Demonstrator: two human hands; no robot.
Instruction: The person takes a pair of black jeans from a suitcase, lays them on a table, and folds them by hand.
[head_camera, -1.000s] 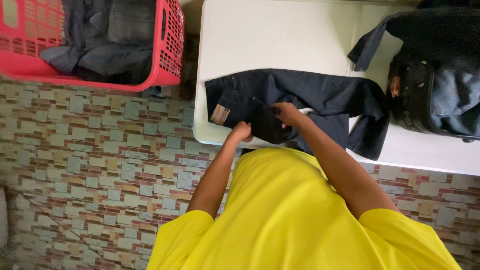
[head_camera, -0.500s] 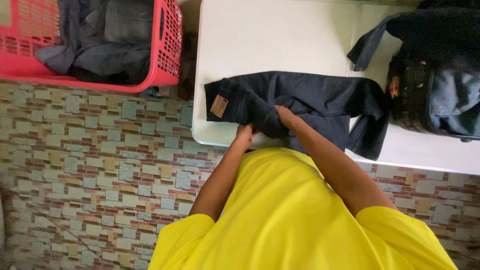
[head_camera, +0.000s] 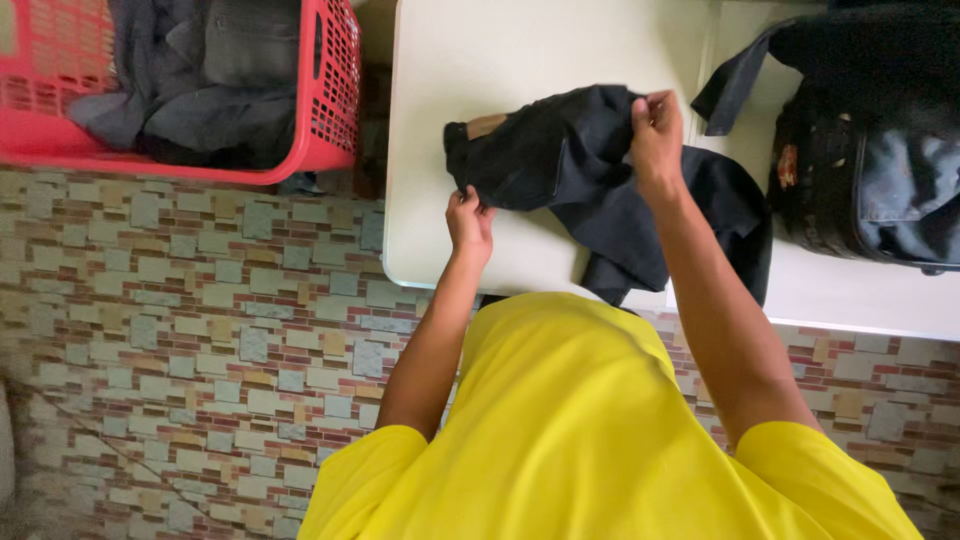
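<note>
Lifted since before, dark jeans (head_camera: 560, 150) hang between both hands, beside red basket (head_camera: 330, 90).

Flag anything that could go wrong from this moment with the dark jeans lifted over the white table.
1. The dark jeans are pinched only at two edges, by the left hand and the right hand; the bunched cloth could slip out.
2. A trailing leg hangs past the near edge of the white table and may drag the garment toward the floor.
3. The pile of dark clothes lies close on the right; the jeans might snag it.
</note>
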